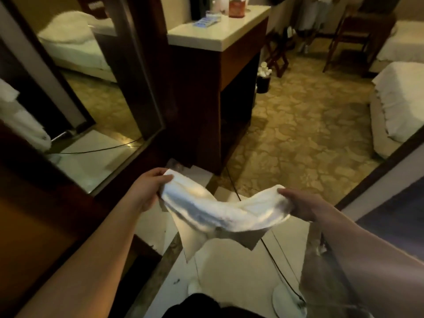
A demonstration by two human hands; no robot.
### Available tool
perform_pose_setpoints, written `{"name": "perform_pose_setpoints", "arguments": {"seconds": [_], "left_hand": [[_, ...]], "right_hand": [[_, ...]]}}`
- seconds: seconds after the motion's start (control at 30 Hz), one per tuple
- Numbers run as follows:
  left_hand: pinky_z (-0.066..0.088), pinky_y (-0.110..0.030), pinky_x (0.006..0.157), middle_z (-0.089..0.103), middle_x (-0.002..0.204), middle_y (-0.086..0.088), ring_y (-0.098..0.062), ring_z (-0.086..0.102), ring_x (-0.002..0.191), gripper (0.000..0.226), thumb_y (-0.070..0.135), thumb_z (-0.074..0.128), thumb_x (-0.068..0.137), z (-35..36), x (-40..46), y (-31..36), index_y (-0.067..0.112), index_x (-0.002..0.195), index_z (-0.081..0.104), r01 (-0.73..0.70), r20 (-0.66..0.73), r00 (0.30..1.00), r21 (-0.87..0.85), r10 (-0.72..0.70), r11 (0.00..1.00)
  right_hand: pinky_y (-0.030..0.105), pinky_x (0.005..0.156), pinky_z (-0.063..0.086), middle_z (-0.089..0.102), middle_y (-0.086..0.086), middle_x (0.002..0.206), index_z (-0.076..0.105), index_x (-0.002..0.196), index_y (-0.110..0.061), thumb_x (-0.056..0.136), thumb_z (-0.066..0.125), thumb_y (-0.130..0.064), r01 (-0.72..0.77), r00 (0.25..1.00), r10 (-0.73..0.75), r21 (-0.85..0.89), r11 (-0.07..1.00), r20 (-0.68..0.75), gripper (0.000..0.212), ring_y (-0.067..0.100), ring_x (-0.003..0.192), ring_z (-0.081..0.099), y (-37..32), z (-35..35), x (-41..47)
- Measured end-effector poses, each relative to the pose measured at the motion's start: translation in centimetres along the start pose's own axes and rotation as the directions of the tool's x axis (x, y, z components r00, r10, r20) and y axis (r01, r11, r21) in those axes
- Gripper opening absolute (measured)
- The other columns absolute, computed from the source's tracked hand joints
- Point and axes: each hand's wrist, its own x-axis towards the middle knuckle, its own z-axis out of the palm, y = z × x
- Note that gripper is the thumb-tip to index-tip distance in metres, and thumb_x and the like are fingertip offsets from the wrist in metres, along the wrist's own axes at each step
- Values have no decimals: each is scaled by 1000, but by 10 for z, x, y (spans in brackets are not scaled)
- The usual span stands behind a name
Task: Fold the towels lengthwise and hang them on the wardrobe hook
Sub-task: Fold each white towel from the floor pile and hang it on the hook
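Observation:
A white towel (215, 210) hangs stretched between my two hands at waist height, sagging in the middle with loose corners dangling below. My left hand (146, 187) grips its left end, thumb on top. My right hand (300, 203) grips the right end, fingers curled around the bunched cloth. More white towels (20, 120) hang at the far left by the dark wardrobe panel (27, 203). No hook shows in view.
A mirrored door (91, 88) stands to the left. A dark wooden cabinet (206, 88) with a pale countertop rises ahead. A bed (399, 104) lies at the right on patterned carpet. A black cable (270, 251) runs across the pale tiled floor below.

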Motion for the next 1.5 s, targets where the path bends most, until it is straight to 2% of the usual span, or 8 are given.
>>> {"name": "perform_pose_setpoints", "arguments": {"seconds": [0.13,0.23,0.37,0.53,0.73,1.07,1.27,1.5], "left_hand": [[49,-44,84,67,106,-25,-35,64,94,14,6,56,94,-46,-77,-33,4,103,68,43,-73,996,-123,-53,991],[53,-41,83,71,101,-21,-36,67,95,26,2,49,88,-74,-137,-60,-1,104,69,113,-100,986,-197,-134,974],[52,-37,71,71,81,-13,-33,68,82,25,0,45,66,-120,-226,-99,4,65,69,150,-134,971,-301,-197,942],[56,-40,76,75,98,-19,-35,73,88,20,15,68,90,-186,-337,-158,3,106,67,197,-147,962,-214,-231,957],[58,-42,77,76,100,-15,-32,73,88,18,16,61,98,-248,-454,-205,12,115,64,43,-271,956,-264,-117,963],[53,-29,63,75,80,-7,-22,72,70,12,6,56,90,-301,-574,-227,13,95,65,-165,-485,875,-321,-12,933],[55,-49,92,75,108,-17,-36,72,100,39,19,71,82,-320,-627,-223,8,120,67,-179,-501,865,-294,8,939],[54,-22,54,78,91,-4,-16,74,73,21,30,59,100,-326,-674,-214,14,108,69,-384,-683,722,-265,109,885]], "right_hand": [[35,52,59,67,13,75,65,99,1,95,59,-4,46,998,-46,-12,999,31,8,28,69,63,25,35,-43],[42,65,58,68,16,89,61,114,-1,98,49,1,122,991,-115,-95,988,75,20,29,78,64,51,67,-80],[49,79,52,61,24,101,58,117,13,93,42,6,160,985,-149,-123,979,91,30,36,85,60,98,113,-143],[48,104,49,69,25,120,59,124,8,95,60,-7,205,953,-179,-86,975,243,33,37,115,66,172,163,-226],[49,103,51,70,10,123,57,135,-14,96,67,-17,365,896,-312,-125,922,316,41,31,113,67,244,212,-315],[38,82,56,74,11,117,63,128,-13,98,63,-17,501,792,-368,-174,848,487,30,31,106,71,261,264,-390],[42,88,57,76,7,113,71,114,-19,91,70,-37,601,720,-449,-152,785,529,29,23,99,75,263,289,-424],[50,90,59,77,1,103,71,112,-26,81,63,-59,693,667,-533,-168,701,521,46,26,98,73,266,312,-480]]}}
